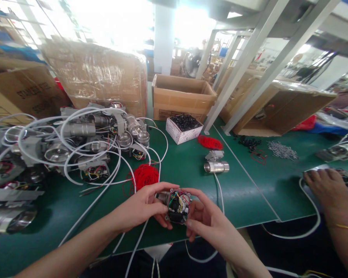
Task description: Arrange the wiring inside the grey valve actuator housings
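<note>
My left hand (145, 208) and my right hand (204, 218) both grip a small open device (176, 206) just above the near edge of the green table (188, 162). Its black housing shows coloured wires and a red seal ring inside, and a metal cylinder sticks out on its left. A white cable hangs down from it. My fingers are curled round its sides, with the thumbs at its rim.
A heap of similar metal units with white cables (75, 146) fills the left. Red rings (145, 175) lie close behind my hands. A single unit (216, 166), a white box of black parts (184, 127) and cardboard boxes (181, 96) stand further back. Another person's hand (330, 189) works at the right.
</note>
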Tool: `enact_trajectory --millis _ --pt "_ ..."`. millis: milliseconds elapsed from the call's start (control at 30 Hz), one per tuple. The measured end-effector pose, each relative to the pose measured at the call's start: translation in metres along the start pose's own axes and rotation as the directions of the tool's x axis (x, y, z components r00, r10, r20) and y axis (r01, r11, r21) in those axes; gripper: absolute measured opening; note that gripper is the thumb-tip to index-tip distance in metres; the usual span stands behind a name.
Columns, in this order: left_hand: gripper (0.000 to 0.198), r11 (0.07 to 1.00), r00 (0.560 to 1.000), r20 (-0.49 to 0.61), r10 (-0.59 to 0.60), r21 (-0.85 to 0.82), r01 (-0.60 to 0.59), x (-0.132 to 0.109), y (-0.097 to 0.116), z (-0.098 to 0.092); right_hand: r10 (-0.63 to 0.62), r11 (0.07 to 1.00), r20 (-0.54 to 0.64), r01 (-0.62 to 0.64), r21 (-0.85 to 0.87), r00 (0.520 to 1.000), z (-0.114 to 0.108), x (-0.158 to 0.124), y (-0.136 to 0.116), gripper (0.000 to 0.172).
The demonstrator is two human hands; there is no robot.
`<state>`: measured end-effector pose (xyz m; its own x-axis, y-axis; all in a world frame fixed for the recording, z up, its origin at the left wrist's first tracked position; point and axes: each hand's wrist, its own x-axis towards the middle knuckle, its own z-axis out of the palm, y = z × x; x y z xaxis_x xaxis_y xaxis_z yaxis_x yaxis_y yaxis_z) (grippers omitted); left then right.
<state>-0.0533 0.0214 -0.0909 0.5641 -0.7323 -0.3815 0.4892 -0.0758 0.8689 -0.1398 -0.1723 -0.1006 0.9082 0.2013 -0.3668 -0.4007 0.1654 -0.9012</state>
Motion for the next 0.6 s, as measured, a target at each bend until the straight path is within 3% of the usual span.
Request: enact_trajectory --millis 167,267,400,467,600 --pt "0.041 0.996 0.992 -0.120 0.027 0.090 -0.016 0.004 -0.002 0.006 0.018 0.997 0.014 -0.017 -0.077 1.000 -0.003 -0.005 -0.003 0.062" --pt "0.041 0.991 0.991 -0.130 0.041 0.129 -0.024 0.005 -0.004 0.009 -0.012 0.968 0.004 0.012 -0.252 1.000 -0.013 -0.004 -0.015 0.048" --pt "0.045 0.993 0.992 -0.121 0.044 0.116 -0.030 0.004 -0.006 0.010 -0.245 0.814 -0.066 0.168 -0.557 0.967 -0.021 0.010 -0.041 0.025" --pt "0.047 0.993 0.991 -0.127 0.052 0.113 -0.038 0.004 -0.007 0.010 -0.296 0.730 0.012 0.234 -0.642 0.955 -0.018 0.020 -0.056 0.020" --pt "0.052 0.995 0.990 -0.122 0.064 0.088 -0.053 0.005 -0.009 0.008 -0.254 0.559 0.187 0.302 -0.772 0.949 -0.004 0.038 -0.084 0.012"
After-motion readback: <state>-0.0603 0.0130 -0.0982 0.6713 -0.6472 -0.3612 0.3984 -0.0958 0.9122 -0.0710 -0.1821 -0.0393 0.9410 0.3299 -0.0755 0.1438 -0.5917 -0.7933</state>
